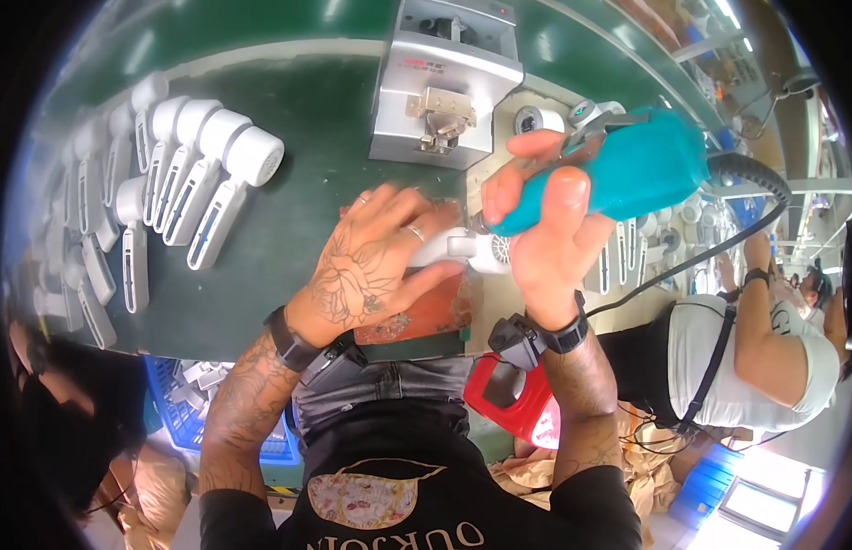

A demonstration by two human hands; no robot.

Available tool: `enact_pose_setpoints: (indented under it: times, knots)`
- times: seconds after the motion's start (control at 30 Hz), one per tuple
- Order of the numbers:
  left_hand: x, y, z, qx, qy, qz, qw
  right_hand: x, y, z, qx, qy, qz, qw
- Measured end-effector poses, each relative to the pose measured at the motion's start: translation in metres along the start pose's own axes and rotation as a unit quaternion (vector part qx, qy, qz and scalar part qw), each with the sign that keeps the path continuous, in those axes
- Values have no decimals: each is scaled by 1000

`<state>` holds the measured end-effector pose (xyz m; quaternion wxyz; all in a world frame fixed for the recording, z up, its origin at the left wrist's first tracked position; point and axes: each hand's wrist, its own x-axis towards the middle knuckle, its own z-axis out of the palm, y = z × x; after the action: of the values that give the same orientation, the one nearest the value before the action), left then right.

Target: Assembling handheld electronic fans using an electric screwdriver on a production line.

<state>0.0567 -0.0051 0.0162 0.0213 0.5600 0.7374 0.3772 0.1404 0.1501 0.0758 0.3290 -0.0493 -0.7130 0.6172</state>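
Note:
My left hand (pixel 366 261) curls around a white handheld appliance with a round vented end (pixel 487 253), holding it down over a worn orange-red pad (pixel 417 321). My right hand (pixel 559 234) grips a teal electric screwdriver (pixel 627 174), its thumb along the body. The screwdriver lies tilted, and its tip is at or just above the appliance; whether they touch I cannot tell. A black cable (pixel 765 206) runs from the tool's rear. My fingers hide part of the appliance.
A silver screw-feeder machine (pixel 435 124) stands beyond my hands. Several white handheld appliances (pixel 219 192) lie in rows at the left. Round white parts (pixel 538 119) sit behind the screwdriver. A blue crate (pixel 183 431) and a red container (pixel 508 403) are below the table edge. People sit at both sides.

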Motion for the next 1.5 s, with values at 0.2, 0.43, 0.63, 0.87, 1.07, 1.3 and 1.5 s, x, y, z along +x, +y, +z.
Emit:
enact_pose_setpoints:
  times: [0.2,0.43,0.63,0.87,1.07,1.3,1.5]
  knots:
    - [1,1,3,11,2,8,1000,-9,13,-4,-6,-13,14,1000]
    - [3,5,4,26,-5,11,1000,-10,13,1,15,16,29,999]
    - [2,4,1,33,11,12,999,5,9,3,12,-1,13,1000]
    - [2,0,-6,13,13,9,1000,72,24,35,1,7,-112,994]
    - [-3,10,-11,27,11,21,999,74,29,40,41,39,-79,995]
    - [-10,11,2,31,37,41,998,19,7,23,56,31,10,998]
    - [-1,5,-13,7,23,40,999,-15,-23,6,57,39,18,997]
